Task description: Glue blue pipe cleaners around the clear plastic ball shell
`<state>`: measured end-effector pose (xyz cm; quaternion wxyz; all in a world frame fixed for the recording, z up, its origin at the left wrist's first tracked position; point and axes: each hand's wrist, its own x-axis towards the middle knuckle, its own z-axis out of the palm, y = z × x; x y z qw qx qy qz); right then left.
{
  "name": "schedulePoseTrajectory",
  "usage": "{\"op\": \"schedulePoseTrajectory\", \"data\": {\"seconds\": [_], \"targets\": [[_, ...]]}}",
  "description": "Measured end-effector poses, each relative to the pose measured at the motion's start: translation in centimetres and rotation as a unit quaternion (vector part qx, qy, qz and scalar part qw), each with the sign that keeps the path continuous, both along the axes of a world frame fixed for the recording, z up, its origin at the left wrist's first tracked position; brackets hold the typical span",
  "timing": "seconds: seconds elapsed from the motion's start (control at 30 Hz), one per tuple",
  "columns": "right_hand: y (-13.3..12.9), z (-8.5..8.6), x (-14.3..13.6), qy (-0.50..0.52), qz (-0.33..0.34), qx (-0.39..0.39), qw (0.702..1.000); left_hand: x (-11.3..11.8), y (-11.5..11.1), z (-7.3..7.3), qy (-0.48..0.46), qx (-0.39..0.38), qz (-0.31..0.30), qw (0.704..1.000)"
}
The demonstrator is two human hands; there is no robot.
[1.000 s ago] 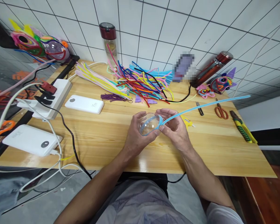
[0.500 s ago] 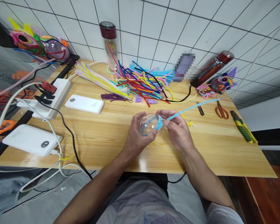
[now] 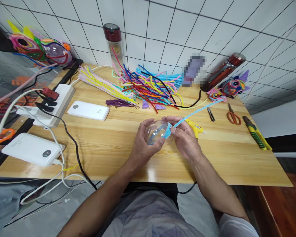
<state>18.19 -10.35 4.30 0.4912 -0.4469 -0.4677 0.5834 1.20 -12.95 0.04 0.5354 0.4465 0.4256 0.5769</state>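
My left hand (image 3: 144, 140) is closed around a clear plastic ball (image 3: 156, 129), held just above the table. Light blue pipe cleaner runs along the ball and bunches on its right side. From there a long free length of the blue pipe cleaner (image 3: 196, 111) slants up to the right. Thumb and fingers of my right hand (image 3: 185, 135) pinch this pipe cleaner close to the ball. Partly hidden behind my right hand lies a yellow hot glue gun (image 3: 196, 127).
A heap of coloured pipe cleaners (image 3: 150, 87) lies at the back. To the right are a small cutter (image 3: 211, 114), scissors (image 3: 234, 117) and green-yellow pliers (image 3: 255, 133). White power banks (image 3: 88, 110), a power strip (image 3: 61, 103) and loose cables occupy the left. A thermos (image 3: 224, 72) stands behind.
My right hand has shifted slightly left, and the pipe cleaner's free end has dipped to the left. More of the glue gun now shows. My left hand keeps its hold on the ball.
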Motion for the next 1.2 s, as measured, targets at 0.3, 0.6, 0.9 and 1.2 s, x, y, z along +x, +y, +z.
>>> {"op": "schedulePoseTrajectory", "data": {"seconds": [0.3,0.6,0.9,1.2], "targets": [[-0.11,0.81,-0.28,0.077,0.028,-0.090,0.993,-0.07,0.21,-0.01,-0.076,0.004,-0.028,0.997],[-0.18,0.58,-0.32,0.072,0.041,-0.095,0.992,0.14,0.36,-0.12,-0.093,-0.003,-0.029,0.995],[-0.09,0.58,-0.22,0.045,0.025,-0.088,0.995,-0.38,0.44,-0.05,-0.112,-0.019,-0.076,0.991],[-0.26,0.41,-0.37,0.042,0.024,-0.095,0.994,0.27,0.47,0.01,-0.068,-0.017,-0.030,0.997]]}}
